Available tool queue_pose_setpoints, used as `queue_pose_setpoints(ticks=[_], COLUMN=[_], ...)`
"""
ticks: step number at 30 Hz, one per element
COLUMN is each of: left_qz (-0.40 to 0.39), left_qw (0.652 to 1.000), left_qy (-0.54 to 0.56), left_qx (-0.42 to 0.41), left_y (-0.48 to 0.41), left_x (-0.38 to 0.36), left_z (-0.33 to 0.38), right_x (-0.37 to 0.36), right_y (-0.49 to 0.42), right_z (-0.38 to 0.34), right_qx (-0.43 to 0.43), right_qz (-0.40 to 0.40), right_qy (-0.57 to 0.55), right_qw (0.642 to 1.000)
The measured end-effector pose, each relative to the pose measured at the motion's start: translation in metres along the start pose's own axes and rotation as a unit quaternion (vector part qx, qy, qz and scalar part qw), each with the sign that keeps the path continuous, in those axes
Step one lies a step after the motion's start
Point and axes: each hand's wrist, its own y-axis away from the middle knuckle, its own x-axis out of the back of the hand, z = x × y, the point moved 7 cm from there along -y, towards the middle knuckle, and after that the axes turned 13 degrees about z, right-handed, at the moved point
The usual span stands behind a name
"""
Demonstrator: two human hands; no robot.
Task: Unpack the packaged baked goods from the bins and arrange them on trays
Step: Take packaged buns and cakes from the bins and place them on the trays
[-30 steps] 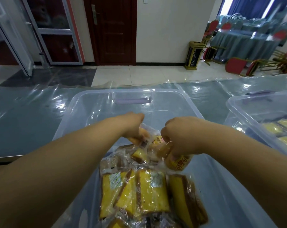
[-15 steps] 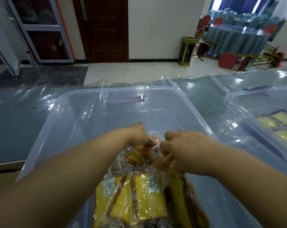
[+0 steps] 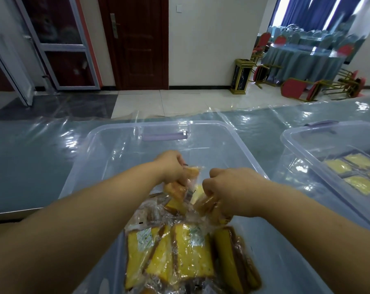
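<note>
A clear plastic bin [image 3: 99, 143] stands in front of me on the covered table. Several wrapped yellow cake slices [image 3: 180, 253] lie at its near end. Above them my left hand [image 3: 172, 167] and my right hand [image 3: 224, 187] both grip one clear packet of golden-brown pastry [image 3: 186, 187]. The left hand holds its upper left end, the right hand its lower right end. The wrapper looks stretched between them; I cannot tell whether it is torn.
A second clear bin [image 3: 296, 143] at the right holds a dark tray with unwrapped yellow cake slices [image 3: 349, 168]. Shiny plastic sheeting covers the blue-grey table [image 3: 27, 166]. Beyond are a tiled floor, a brown door, red chairs.
My hands have drawn slightly apart, pulling the packet between them. The left hand has risen a little with its end of the packet. The camera has tilted.
</note>
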Motion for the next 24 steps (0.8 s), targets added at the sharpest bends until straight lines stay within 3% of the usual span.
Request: queue_pose_setpoints(ticks=[6,13,17,24], left_qz=[0.088,0.213,0.287,0.377], left_qw=[0.995,0.972,0.947,0.908], left_qy=[-0.043,0.017,0.108,0.128], left_qx=[-0.034,-0.098,-0.099,-0.126], left_y=[0.041,0.127,0.187,0.289], left_x=[0.056,0.130,0.168,0.224], left_z=[0.002,-0.003,-0.021,-0.063], right_x=[0.033,0.080,0.105,0.142], right_y=[0.009,0.034,0.049,0.075], right_z=[-0.008,-0.029,-0.049,-0.112], right_qx=[-0.022,-0.045,-0.074,-0.093], right_qz=[0.040,0.154,0.223,0.333], right_qy=[-0.020,-0.066,-0.123,-0.239], right_qw=[0.999,0.985,0.964,0.907])
